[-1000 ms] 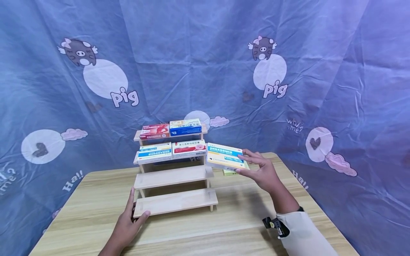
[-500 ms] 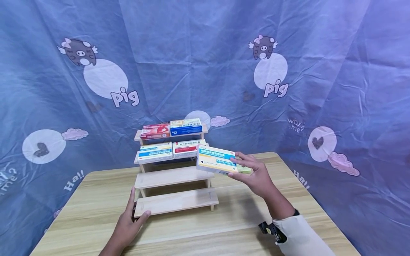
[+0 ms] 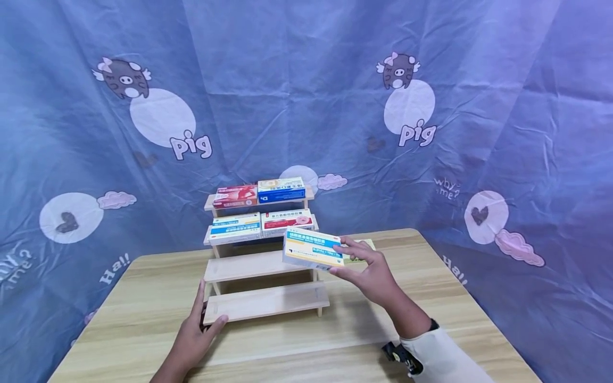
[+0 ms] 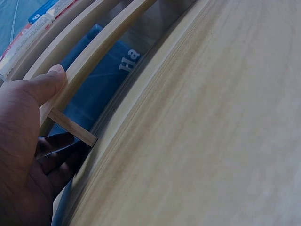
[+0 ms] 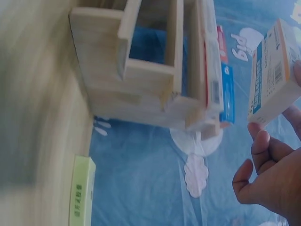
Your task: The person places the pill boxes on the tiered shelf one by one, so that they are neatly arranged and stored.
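In the head view, my right hand point(image 3: 375, 279) holds a white, blue and yellow medicine box point(image 3: 312, 249) by its right end, thumb below and fingers above. The box is tilted, in the air in front of the right part of the third step down. A tiered wooden display rack point(image 3: 265, 303) stands on the table. My left hand point(image 3: 195, 336) grips the left end of its lowest step; the left wrist view has the thumb point(image 4: 49, 84) over the board and the fingers under it. Seen from the right wrist, the medicine box point(image 5: 272, 70) is apart from the rack.
On the top step lie a red box point(image 3: 235, 196) and a blue-and-yellow box point(image 3: 281, 190). The second step bears a blue-and-white box point(image 3: 234, 227) and a red-and-white box point(image 3: 287, 221). A light green box point(image 5: 82, 193) lies on the table right of the rack.
My right hand has carried the medicine box left and slightly down, from beside the rack to in front of its right part. The left hand keeps its grip on the rack.
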The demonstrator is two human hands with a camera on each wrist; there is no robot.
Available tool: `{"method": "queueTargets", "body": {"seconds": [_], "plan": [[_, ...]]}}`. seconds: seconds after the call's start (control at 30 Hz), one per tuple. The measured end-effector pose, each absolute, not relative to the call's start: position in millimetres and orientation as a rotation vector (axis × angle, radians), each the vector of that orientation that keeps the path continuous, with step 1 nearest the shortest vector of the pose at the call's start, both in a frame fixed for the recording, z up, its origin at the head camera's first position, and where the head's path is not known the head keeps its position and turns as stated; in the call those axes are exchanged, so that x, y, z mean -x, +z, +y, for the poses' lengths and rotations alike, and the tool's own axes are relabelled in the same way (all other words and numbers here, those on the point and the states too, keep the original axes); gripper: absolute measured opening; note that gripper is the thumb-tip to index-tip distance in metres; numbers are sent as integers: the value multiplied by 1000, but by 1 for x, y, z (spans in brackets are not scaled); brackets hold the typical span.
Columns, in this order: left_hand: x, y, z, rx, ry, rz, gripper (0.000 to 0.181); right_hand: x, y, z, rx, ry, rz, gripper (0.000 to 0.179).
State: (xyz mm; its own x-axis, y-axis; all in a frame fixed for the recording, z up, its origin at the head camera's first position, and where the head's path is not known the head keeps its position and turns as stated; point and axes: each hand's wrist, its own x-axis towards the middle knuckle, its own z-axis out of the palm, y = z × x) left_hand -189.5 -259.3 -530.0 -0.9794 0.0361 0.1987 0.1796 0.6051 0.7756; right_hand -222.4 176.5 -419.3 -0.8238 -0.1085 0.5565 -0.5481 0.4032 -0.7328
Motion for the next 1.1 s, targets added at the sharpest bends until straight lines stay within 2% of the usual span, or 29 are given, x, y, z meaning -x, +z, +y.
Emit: {"method": "queueTargets", "body": {"seconds": [1.1], "plan": [[192, -533, -260, 199, -1294, -2643, 109, 244, -425, 77, -809, 1216, -2488, 50]]}}
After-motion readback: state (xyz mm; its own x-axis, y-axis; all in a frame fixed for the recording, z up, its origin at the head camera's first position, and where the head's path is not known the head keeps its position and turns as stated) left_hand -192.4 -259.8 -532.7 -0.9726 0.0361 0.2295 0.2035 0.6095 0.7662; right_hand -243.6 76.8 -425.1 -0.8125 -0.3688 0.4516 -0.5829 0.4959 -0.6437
